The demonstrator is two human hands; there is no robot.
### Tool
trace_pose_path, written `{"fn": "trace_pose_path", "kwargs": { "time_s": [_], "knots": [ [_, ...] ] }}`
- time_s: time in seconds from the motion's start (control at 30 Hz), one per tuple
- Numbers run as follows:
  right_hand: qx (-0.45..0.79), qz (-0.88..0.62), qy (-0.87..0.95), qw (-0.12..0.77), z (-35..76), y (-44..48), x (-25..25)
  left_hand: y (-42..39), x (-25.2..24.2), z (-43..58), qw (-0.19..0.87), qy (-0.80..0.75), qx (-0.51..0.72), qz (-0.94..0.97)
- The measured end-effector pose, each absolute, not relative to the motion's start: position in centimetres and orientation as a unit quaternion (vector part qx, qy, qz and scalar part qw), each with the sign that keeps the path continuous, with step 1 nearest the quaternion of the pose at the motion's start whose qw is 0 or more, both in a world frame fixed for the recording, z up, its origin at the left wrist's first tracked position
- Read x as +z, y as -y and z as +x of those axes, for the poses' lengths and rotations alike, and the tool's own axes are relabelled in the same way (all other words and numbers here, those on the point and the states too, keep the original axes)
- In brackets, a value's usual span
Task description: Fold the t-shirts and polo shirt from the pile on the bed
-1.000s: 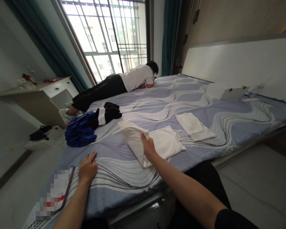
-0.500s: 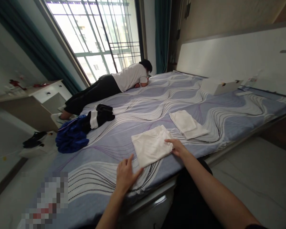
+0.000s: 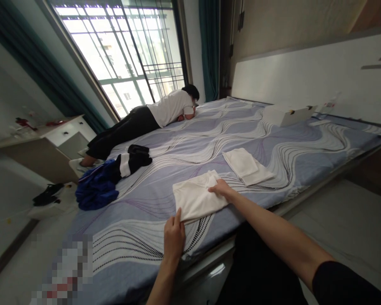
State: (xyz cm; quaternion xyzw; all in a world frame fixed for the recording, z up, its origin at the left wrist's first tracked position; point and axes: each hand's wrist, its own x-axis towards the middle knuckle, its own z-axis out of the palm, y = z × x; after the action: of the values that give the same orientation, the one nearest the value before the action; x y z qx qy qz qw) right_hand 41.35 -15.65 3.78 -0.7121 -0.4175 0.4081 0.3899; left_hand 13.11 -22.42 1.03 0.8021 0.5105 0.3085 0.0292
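A folded white garment (image 3: 195, 199) lies on the bed near its front edge; its exact kind does not show. At the garment's near left corner is my left hand (image 3: 174, 235), index finger at the corner and the other fingers drawn together, thumb hidden. My right hand (image 3: 222, 189) grips the garment's right side, thumb lying on top and fingers curled. Just beyond it, apart, a second folded white garment (image 3: 246, 166) rests flat with a smaller folded layer on top.
The patterned bedsheet (image 3: 139, 203) spreads under everything. Blue and black clothes (image 3: 97, 186) lie in a heap at left. A person (image 3: 168, 111) lies across the far side. A white box (image 3: 287, 115) stands by the headboard (image 3: 305, 76). A cabinet (image 3: 68, 133) is at far left.
My left hand has moved right to the garment's near corner, and its spread thumb and fingers have come together. My right hand has shifted left over the garment. The view has turned slightly.
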Motion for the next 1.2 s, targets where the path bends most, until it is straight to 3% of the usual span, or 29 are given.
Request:
{"fn": "trace_pose_path", "kwargs": {
  "time_s": [0.2, 0.4, 0.97, 1.1, 1.2],
  "knots": [
    [0.452, -0.68, 0.433, 0.382, 36.3, 17.4, 3.0, 23.3, 1.0, 6.9, 0.014, -0.565, 0.335, 0.754],
    [0.32, -0.735, 0.51, 0.312, 34.9, 17.4, 4.1, 23.7, 0.5, 6.6, -0.019, -0.636, 0.235, 0.735],
    [0.253, -0.758, 0.529, 0.287, 37.4, 20.4, 4.8, 24.8, 1.3, 6.2, 0.055, -0.551, 0.292, 0.78],
    [0.104, -0.779, 0.563, 0.257, 35.2, 21.4, 6.1, 23.7, 2.9, 7.4, 0.072, -0.542, 0.357, 0.758],
    [0.036, -0.7, 0.672, 0.237, 31.8, 21.9, 6.0, 21.1, 4.1, 10.7, 0.082, -0.493, 0.371, 0.782]
  ]
}}
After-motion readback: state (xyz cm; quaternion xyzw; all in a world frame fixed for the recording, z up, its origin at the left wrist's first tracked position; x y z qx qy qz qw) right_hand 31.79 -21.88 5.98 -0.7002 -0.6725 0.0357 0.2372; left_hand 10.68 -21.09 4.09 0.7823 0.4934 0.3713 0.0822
